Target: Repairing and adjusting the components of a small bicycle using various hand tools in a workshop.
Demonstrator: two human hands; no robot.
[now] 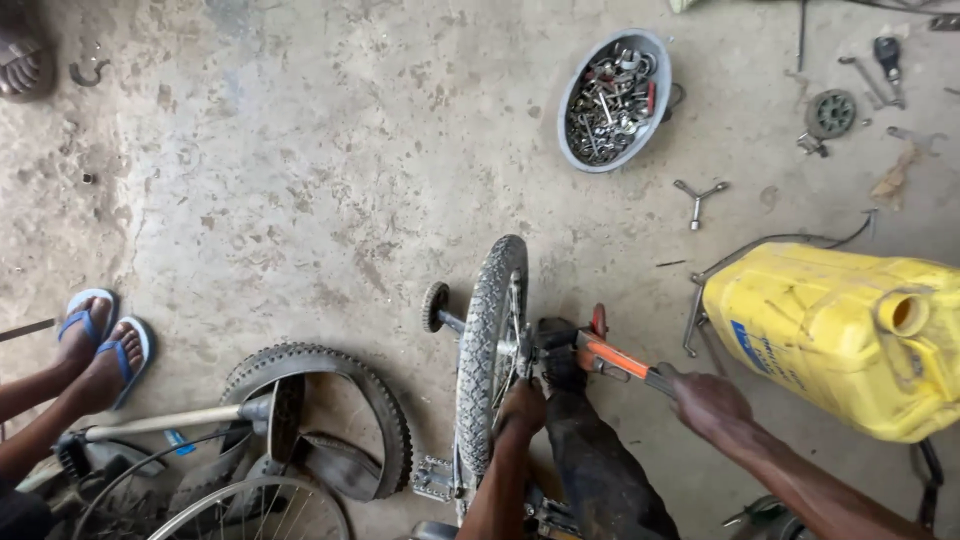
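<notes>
My left hand clasps the stiff, grippy small wheel; right hand wraps the heavy orange-handled wrench, seemingly at the axle.

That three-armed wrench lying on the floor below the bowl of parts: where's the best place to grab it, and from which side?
Take the three-armed wrench by its long arm, the one pointing toward the yellow jerrycan. It lies flat on bare concrete, clear of the metal bowl, so probably come straight down from above, fingers pinching across that arm just below the hub.
</notes>
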